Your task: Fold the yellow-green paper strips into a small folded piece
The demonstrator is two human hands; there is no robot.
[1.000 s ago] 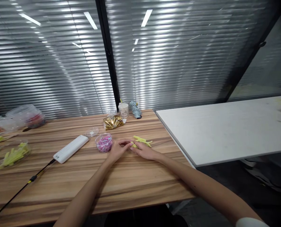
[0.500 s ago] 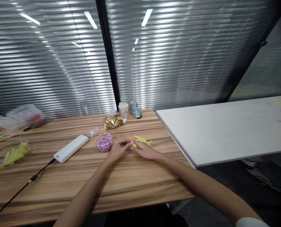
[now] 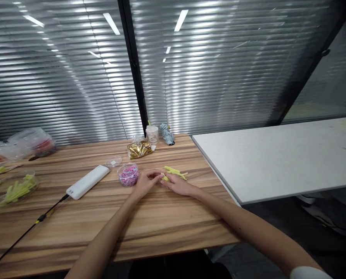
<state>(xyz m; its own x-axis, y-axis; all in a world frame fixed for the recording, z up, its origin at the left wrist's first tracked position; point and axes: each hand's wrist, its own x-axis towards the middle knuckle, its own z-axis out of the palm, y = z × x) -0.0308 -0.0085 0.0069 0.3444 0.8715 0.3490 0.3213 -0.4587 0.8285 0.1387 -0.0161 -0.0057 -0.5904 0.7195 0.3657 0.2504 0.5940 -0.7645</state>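
Yellow-green strips [image 3: 175, 173]: lying on the desk [image 3: 161, 224], at 3 o'clock of the pink-band tub [image 3: 128, 175]. Left hand [image 3: 145, 182] and right hand [image 3: 179, 186] are staying put since a second ago, curled fingers meeting over the nearest strip; whether they are gripping it cannot be told.

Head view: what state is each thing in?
left hand, fingertips at yellow strip, grip unclear
right hand, at same strip, grip unclear
pink-band tub, open
lid, off, lying behind tub
power bank, cable plugged in
cup, upright
gold bag, crumpled
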